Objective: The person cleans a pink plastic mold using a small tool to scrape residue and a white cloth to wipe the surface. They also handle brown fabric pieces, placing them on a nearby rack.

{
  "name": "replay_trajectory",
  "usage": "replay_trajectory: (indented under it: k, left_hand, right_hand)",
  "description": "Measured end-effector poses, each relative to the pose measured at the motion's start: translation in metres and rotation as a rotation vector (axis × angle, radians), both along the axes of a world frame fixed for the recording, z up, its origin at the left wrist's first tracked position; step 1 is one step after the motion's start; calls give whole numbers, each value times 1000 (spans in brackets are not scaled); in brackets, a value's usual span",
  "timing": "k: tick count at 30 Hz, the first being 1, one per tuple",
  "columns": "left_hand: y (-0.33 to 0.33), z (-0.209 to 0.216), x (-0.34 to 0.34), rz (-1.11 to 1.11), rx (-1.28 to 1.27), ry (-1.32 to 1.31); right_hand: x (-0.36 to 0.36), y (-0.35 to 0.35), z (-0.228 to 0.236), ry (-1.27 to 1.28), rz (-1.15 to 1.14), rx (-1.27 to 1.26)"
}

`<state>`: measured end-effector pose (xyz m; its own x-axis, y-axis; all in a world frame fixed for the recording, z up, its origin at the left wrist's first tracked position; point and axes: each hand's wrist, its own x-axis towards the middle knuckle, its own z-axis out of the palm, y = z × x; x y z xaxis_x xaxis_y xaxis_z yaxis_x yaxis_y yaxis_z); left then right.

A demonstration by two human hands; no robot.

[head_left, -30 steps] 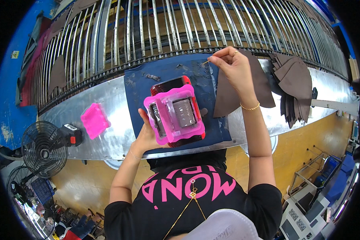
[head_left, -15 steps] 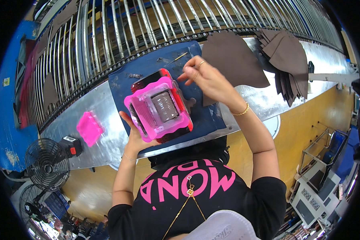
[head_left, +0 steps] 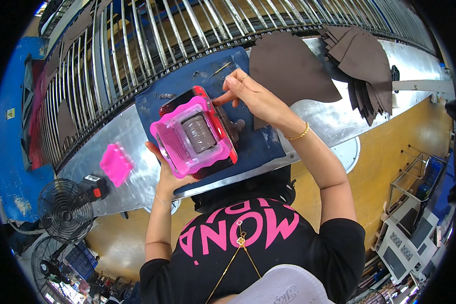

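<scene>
My left hand [head_left: 171, 178] grips a pink, scalloped-rim plastic box [head_left: 169, 136] from its near left side, thumb up along the edge and the other fingers hidden beneath. The box is joined to a red and black case [head_left: 219, 123], and inside it sits a grey-brown raised block [head_left: 198, 134] with embossed marks. My right hand [head_left: 239, 90] is at the far right corner of the case, fingers curled and thumb pressed to the index finger. Its fingertips reach the red edge; whether they hold something small is hidden. A blue mat [head_left: 258, 146] lies under both hands.
A thin yellowish stick [head_left: 221, 68] and dark scraps lie on the mat. Brown sheet pieces [head_left: 289, 68] and a fanned stack [head_left: 362, 63] lie to the right. At left are a pink scalloped piece [head_left: 116, 164] and a fan [head_left: 66, 210]. A metal roller rack [head_left: 187, 30] runs behind.
My right hand has moved left and closer, bringing its fingertips to the red edge of the case. My left hand keeps its grip on the box. The whole view has shifted slightly.
</scene>
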<state>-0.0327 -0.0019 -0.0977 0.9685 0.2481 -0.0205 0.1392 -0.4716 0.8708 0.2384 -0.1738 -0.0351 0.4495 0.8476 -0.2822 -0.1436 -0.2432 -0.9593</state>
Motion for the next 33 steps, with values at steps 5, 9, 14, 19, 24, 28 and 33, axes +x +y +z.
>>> replay_trajectory:
  k: [5, 9, 14, 19, 24, 28, 33]
  left_hand:
    - [4, 1, -6, 22, 30, 28]
    - [8, 2, -10, 38, 62, 57]
    - [8, 5, -15, 61, 116, 110]
    - [8, 0, -33, 159, 125, 64]
    - [7, -13, -42, 268, -10, -213]
    - [-5, -10, -33, 350, -11, -273]
    - [-7, -14, -27, 367, 16, -340]
  right_hand:
    - [-4, 5, -4, -23, 14, 30]
    - [-2, 8, -9, -22, 19, 62]
    - [36, -29, 11, -632, -171, -33]
    - [78, -114, -12, -1221, -392, -763]
    - [89, -151, -38, -1060, -544, -935]
    - [88, -150, -38, -969, -584, -1009]
    - [83, -150, -26, -1066, -625, -923]
